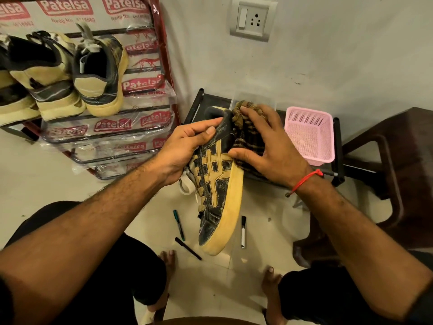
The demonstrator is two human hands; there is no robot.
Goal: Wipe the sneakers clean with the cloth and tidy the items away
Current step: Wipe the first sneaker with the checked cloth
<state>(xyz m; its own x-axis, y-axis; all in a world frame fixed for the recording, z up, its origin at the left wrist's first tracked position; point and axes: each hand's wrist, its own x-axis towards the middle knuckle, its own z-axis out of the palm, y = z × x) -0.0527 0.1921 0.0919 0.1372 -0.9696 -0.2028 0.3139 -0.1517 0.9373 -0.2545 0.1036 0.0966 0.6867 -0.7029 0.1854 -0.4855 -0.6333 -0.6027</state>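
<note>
A black sneaker [216,195] with tan stripes, tan laces and a yellowed sole hangs in mid-air at the centre, toe pointing down toward me. My left hand [185,148] grips it at the heel collar, thumb on the outer side. My right hand [267,144] presses a dark checked cloth [248,137] against the sneaker's heel side, its fingers spread over the cloth. The cloth's fringed edge sticks out above my fingers. Three more black-and-tan sneakers [98,73] stand on the top shelf of a rack [164,48] at upper left.
A pink mesh basket [311,134] sits on a low black stand [338,146] behind my hands. A dark plastic chair [398,160] stands at right. Three markers [179,225] [188,248] [243,232] lie on the tiled floor by my bare feet. A wall socket [254,18] is above.
</note>
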